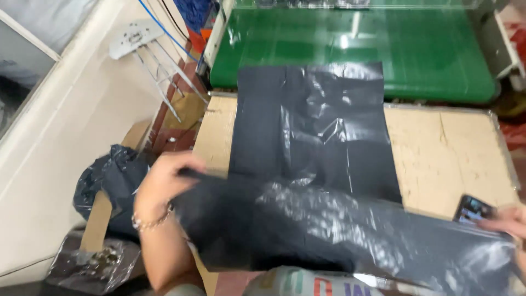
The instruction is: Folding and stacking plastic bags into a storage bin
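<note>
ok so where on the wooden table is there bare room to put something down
The widest bare patch of the wooden table lies right of the flat black bag, above the phone. A narrow strip shows left of that bag, above the left hand. The near edge is crowded: the held black bag spans it toward the right hand.

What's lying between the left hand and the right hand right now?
In the head view, a black plastic bag stretches between the left hand and the right hand, its ends pinched in each; a phone lies by the right hand.

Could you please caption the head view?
Left hand and right hand stretch a black plastic bag over a wooden table.
</note>
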